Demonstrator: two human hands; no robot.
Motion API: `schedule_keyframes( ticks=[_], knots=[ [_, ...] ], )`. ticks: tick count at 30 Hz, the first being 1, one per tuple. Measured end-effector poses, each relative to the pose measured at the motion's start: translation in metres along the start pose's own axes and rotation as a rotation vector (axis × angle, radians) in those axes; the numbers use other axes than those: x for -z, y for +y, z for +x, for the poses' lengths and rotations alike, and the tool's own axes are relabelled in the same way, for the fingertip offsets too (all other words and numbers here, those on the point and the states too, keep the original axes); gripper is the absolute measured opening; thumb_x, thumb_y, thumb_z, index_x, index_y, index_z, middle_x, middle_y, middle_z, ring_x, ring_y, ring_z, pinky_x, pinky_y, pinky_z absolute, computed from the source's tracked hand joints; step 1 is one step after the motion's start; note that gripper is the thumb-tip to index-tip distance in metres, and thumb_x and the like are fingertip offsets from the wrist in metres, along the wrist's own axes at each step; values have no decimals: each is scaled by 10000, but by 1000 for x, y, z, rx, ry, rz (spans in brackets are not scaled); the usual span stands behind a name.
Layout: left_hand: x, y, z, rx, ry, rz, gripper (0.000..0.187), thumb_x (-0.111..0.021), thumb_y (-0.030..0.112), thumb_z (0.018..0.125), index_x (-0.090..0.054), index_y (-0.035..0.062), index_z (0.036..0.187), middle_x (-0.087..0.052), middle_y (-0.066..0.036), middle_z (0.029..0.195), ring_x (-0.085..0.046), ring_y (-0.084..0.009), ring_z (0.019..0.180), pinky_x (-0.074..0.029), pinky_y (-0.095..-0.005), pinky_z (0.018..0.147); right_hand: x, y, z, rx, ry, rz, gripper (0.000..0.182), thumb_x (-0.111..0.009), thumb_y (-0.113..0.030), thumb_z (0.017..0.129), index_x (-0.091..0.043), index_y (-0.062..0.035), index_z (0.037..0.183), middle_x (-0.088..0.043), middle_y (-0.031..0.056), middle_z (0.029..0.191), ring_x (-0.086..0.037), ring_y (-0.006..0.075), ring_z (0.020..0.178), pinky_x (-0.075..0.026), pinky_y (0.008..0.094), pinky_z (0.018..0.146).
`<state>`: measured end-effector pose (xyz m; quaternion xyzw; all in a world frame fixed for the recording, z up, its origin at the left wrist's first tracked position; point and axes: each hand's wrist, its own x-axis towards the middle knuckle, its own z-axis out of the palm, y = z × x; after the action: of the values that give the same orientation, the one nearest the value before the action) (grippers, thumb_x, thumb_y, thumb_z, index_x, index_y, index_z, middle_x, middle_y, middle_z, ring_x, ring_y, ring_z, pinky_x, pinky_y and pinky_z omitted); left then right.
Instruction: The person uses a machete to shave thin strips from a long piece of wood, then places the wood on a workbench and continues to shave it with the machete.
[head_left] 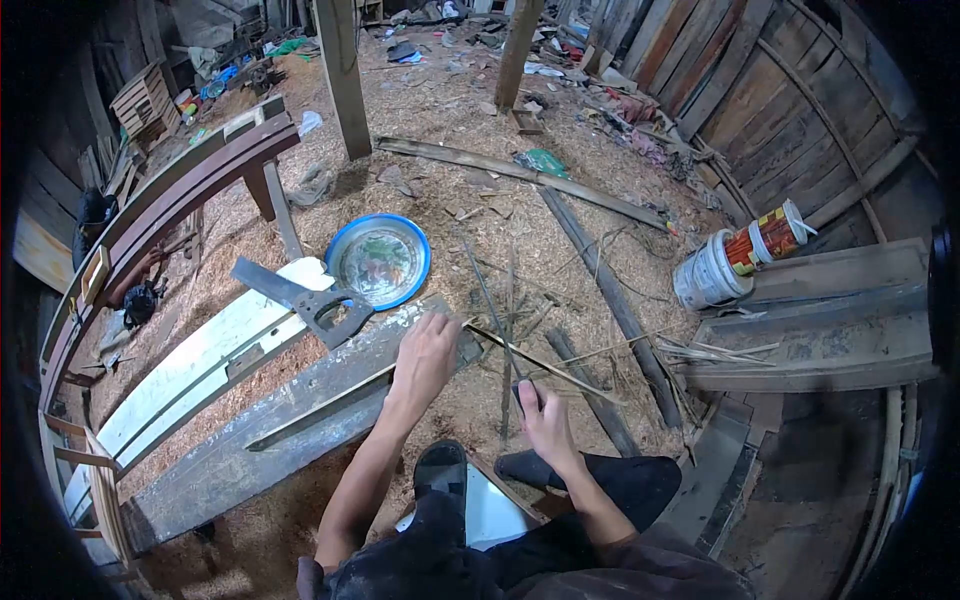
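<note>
Near the centre, my left hand (427, 355) is closed on a long thin wooden strip (330, 408) that lies along a weathered plank (240, 435). The strip's other end reaches out to the right past the plank. My right hand (545, 425) is wrapped round the dark handle of a long knife (488, 298), whose narrow blade points up and away and crosses the strip. Left of my left hand, a handsaw (318, 308) rests on a white board (200, 362).
A blue-rimmed basin (424, 262) stands beyond the saw. Beams (610, 290) and thin sticks lie on the shavings-covered floor. White buckets (712, 270) and a bench (820, 345) holding strips are at right. A curved wooden frame (185, 200) is at left, and a post (343, 90) rises behind.
</note>
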<state>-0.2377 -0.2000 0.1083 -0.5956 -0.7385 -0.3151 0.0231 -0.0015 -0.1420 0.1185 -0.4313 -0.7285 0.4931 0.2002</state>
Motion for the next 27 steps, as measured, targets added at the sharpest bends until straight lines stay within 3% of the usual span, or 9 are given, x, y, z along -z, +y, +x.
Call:
schedule_keyframes(
  ticks=[6,12,14,21,27],
  knots=[
    [-3,2,1,89,30,-74,181,-672,28,918,-703,-7,1093,-643,-170,973,-618,-372,952,-519,-484,845,2,-21,-3,14,25,-94,592,-539,-540,1083,-682,21,961,-636,146,700,-633,256,669,-489,433,667],
    [-1,1,3,98,14,-62,179,-694,60,925,-676,6,1094,-615,-169,1034,-570,-385,1046,-479,-494,939,1,-12,18,56,52,-82,624,-541,-573,1075,-684,18,939,-624,121,668,-632,235,641,-485,407,635],
    [1,5,5,108,174,-177,167,-706,62,929,-670,24,1087,-589,-155,1051,-548,-377,1057,-474,-479,940,0,-9,29,49,60,-89,631,-537,-577,1076,-681,18,923,-616,117,662,-620,234,635,-478,410,631],
    [-7,-9,-1,52,106,-173,133,-715,61,925,-658,31,1041,-586,-149,1053,-543,-368,1017,-469,-488,913,5,-11,39,23,17,-58,644,-519,-559,1090,-639,33,867,-536,143,629,-542,247,621,-437,444,633],
    [2,-4,1,56,100,-210,167,-741,69,912,-678,46,1065,-597,-152,1042,-559,-369,1037,-479,-482,925,-11,7,38,33,47,15,649,-523,-555,1087,-649,49,889,-525,146,635,-555,227,638,-431,442,632]
  ],
)
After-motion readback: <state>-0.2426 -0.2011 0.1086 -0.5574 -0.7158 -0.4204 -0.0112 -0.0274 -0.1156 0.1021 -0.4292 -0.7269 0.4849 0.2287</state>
